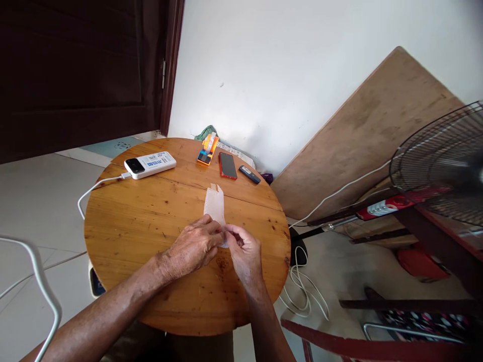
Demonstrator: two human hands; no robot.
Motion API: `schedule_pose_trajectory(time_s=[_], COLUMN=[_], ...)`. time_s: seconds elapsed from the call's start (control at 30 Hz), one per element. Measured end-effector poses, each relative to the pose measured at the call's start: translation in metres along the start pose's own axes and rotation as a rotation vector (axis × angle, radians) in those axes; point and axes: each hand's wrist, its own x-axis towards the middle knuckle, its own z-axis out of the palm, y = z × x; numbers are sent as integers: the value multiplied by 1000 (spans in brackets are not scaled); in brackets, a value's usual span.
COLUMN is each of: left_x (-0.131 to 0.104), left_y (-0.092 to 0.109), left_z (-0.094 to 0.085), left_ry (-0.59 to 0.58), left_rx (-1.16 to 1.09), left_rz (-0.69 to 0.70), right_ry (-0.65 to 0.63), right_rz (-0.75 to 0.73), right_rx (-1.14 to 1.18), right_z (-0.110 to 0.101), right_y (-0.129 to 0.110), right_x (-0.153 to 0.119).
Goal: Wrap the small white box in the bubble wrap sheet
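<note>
A strip of thin white paper-like material (215,203) lies on the round wooden table (151,221), its far end ragged with a small tan piece at the tip. My left hand (198,244) rests over its near end, fingers bent and pressed on it. Beside it, touching, my right hand (244,251) pinches the near right edge between thumb and forefinger. The fingertips of both hands meet, and they partly hide the near end of the strip.
On the table stand a white power bank (158,163) with a cable, an orange dispenser-like object (207,150), a red-edged phone (228,166) and a dark small device (249,174). A fan (445,161) and a red chair (339,344) are right.
</note>
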Motion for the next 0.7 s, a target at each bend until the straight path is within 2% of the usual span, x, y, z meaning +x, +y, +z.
schedule_pose_trajectory(time_s=[0.2, 0.4, 0.6, 0.7], left_x=[0, 0, 0, 2], left_y=[0, 4, 6, 8], left_z=[3, 1, 1, 5], left_ry=[5, 45, 208, 254], left_rx=[14, -21, -265, -293], left_rz=[-29, -68, -226, -315], right_ry=[-83, -176, -285, -265], right_rz=[-91, -32, -8, -51], right_rx=[-85, -29, -23, -111], right_z=[-1, -10, -14, -9], right_y=[-5, -10, -7, -5], right_x=[2, 0, 0, 3])
